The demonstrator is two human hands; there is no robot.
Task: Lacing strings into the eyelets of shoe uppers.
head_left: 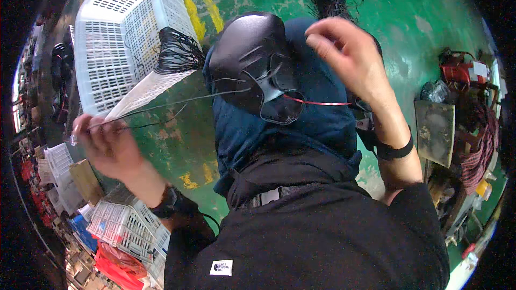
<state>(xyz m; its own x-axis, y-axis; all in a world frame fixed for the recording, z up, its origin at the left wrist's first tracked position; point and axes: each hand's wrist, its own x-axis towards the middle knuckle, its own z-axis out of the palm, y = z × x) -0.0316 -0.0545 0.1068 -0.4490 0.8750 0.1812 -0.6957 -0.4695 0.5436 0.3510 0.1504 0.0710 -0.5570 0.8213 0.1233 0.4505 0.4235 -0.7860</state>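
One moulded black leather shoe-upper piece (252,64), glossy, domed, with stitched seams, lies on the lap at frame centre over dark blue trousers (322,102). Its long axis runs roughly top to bottom of the frame, the narrower lobed end pointing down.

Left hand (105,142), lower left of frame, is pinched shut on thin black cords (161,107); at least two strands show, exact count unclear. They run long and nearly level, rising slightly to the right, from the fingers to the middle of the leather piece.

Right hand (349,56), upper right of centre, is raised above the leather piece, fingers curled narrow; whether it grips anything I cannot tell. One thin red thread (317,103) runs level from the lower edge of the leather piece to the right, toward that wrist. One black wrist strap (395,150) on the right forearm, one dark watch-like band (166,201) on the left.

One large white perforated plastic crate (118,37), upper left, tilted, with one bundle of black cords (177,51) hanging over its rim. More white lattice crates (126,223), at least two, stacked at lower left. Green painted floor (408,16), scuffed, with yellow marks. One coil of reddish rope (481,150) at right edge.
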